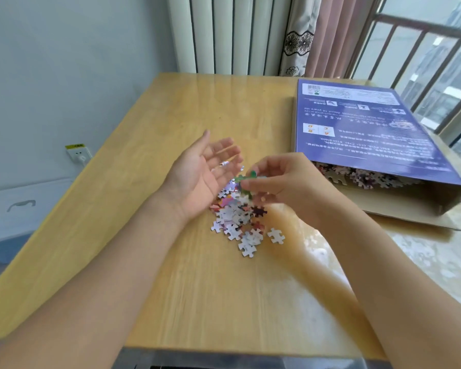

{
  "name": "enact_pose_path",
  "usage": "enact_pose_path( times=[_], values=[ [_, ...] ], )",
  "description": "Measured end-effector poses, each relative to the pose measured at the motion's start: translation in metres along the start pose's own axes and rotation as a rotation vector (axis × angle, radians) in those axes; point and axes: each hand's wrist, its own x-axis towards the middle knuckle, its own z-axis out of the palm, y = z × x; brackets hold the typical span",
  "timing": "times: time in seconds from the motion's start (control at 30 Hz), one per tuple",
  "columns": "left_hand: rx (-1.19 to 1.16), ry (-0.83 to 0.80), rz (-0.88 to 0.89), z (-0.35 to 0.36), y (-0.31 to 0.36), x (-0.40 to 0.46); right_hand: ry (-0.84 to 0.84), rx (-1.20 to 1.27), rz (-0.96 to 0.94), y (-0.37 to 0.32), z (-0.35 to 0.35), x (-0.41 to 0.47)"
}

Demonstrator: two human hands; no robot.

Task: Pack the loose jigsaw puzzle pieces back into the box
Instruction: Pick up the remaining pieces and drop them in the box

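Head view: loose pile of puzzle pieces (238,218) on table (186,283), near the box (367,131) and left of its open end. Left hand (197,177) wide, palm up, above pile. Right hand (280,182) pinches several pieces over pile.

Bright daylight from the window (437,62) at upper right; the glass is overexposed, the view beyond washed out; broad glare on the glossy table (171,275) (strongest along its right edge); soft shadow under the right hand (282,182); motion blur on both hands' fingertips; wide-angle bowing of the table edges and radiator (224,33).
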Motion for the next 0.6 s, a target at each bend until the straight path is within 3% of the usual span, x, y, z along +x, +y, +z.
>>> enact_pose_path(
  times=[0.1, 0.27, 0.3, 0.43, 0.6],
  values=[
    [-0.146, -0.082, -0.13, -0.001, -0.01, 0.002, 0.055, 0.07, -0.086, -0.017, 0.009, 0.016],
    [-0.429, 0.083, -0.101, -0.011, 0.0, -0.001, 0.292, -0.724, -0.448, -0.029, 0.021, 0.021],
    [-0.476, 0.116, -0.062, -0.018, 0.007, -0.001, 0.241, -0.792, -0.447, -0.029, 0.017, 0.018],
    [-0.532, 0.216, 0.059, -0.042, 0.026, 0.003, -0.348, -1.082, -0.041, -0.022, 0.017, 0.024],
    [-0.556, 0.223, 0.051, -0.042, 0.024, 0.004, -0.448, -1.196, -0.067, -0.026, 0.031, 0.042]
  ],
)
